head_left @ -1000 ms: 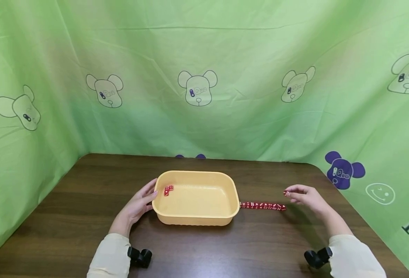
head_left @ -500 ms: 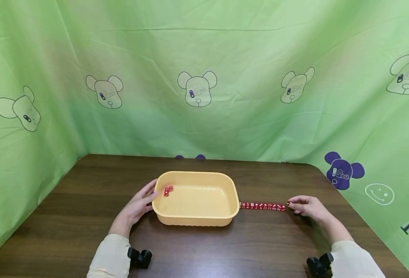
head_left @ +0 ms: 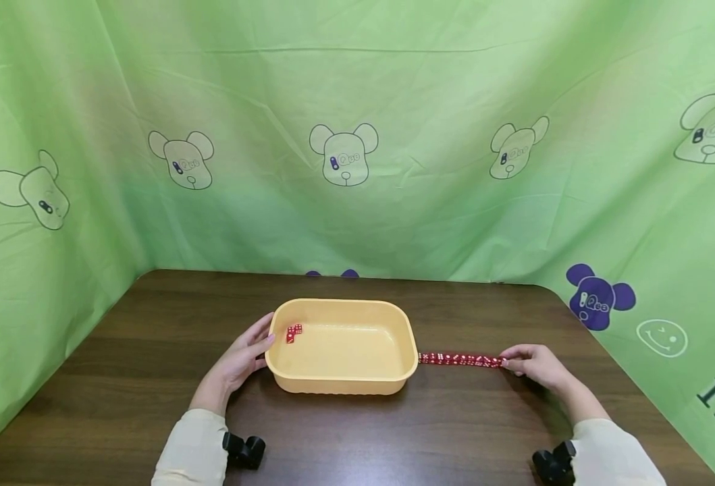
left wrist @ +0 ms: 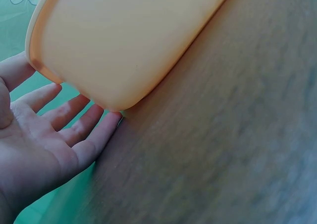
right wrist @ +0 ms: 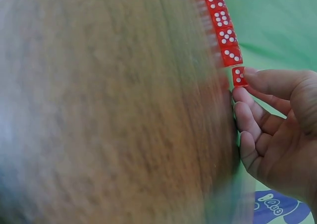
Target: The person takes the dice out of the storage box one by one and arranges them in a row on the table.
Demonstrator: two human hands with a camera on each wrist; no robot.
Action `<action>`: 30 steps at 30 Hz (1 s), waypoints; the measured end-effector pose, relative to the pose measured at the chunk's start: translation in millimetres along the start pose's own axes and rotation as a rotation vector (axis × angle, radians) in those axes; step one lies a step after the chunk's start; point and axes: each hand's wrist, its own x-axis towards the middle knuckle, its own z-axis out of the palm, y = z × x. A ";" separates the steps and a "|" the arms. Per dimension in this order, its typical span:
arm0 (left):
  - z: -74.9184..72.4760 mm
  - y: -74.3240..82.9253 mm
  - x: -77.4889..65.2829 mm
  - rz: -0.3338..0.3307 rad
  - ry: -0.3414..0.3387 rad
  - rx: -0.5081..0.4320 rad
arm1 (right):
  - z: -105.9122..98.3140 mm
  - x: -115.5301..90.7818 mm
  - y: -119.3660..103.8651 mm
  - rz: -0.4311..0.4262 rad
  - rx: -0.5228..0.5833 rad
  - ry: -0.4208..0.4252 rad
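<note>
My right hand (head_left: 536, 364) pinches a red die (right wrist: 239, 76) with white pips between thumb and finger. It is at the right end of a straight row of red dice (head_left: 459, 360), lined up with the last one and a thin gap away in the right wrist view. The row runs left to a pale yellow plastic tub (head_left: 339, 385). My left hand (head_left: 240, 359) rests against the tub's left end, its thumb at the rim and its spread fingertips (left wrist: 115, 116) touching the outer wall. Several red dice (head_left: 291, 336) lie inside the tub at its left.
The tub and dice stand on a dark brown wooden table (head_left: 345, 439). A green cloth (head_left: 430, 229) with bear-head prints hangs behind and at both sides of it. Each forearm has a black wrist mount (head_left: 244, 451) near a white sleeve (head_left: 193, 445).
My right hand has come down with the die, from above and right of the row to its right end. The left hand and the tub have stayed in place.
</note>
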 end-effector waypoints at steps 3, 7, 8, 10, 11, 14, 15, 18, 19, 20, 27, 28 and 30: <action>0.1 -0.3 -0.3 -0.004 -0.001 -0.001 | 1.7 0.8 1.8 0.004 -0.004 0.001; 0.2 -0.6 -0.8 -0.009 0.000 0.003 | 2.5 1.0 2.1 0.006 -0.008 -0.001; 0.2 -0.6 -0.8 -0.009 -0.001 0.005 | 2.6 0.9 1.8 0.007 -0.011 0.000; 0.4 -0.4 -0.8 -0.009 0.000 0.008 | 2.4 0.5 0.9 0.006 -0.016 0.000; 0.4 -0.3 -0.7 -0.007 0.001 0.008 | 2.1 0.2 0.5 0.004 -0.016 -0.001; 0.6 0.3 -0.3 -0.008 0.003 0.008 | -0.2 -1.0 -1.4 0.017 -0.005 -0.008; 0.7 0.5 -0.1 -0.008 0.004 0.008 | -1.6 -1.6 -2.2 0.017 0.001 -0.016; 0.9 0.5 0.2 -0.010 0.003 0.006 | -6.4 -3.5 -6.5 0.029 0.004 -0.037; 0.9 0.5 0.3 -0.011 0.002 0.004 | -8.3 -3.7 -8.0 0.029 0.000 -0.046; 0.9 0.7 0.3 -0.010 0.001 0.005 | -10.1 -3.7 -9.9 0.028 -0.001 -0.050; 0.8 2.5 -0.5 -0.010 -0.006 0.004 | -22.3 2.9 -27.2 0.010 -0.015 -0.045; 0.9 2.6 -0.7 -0.010 -0.007 0.003 | -23.3 4.3 -30.7 0.007 -0.011 -0.042; 1.1 2.8 -1.0 -0.010 -0.006 0.004 | -24.5 7.6 -38.0 -0.007 0.005 -0.040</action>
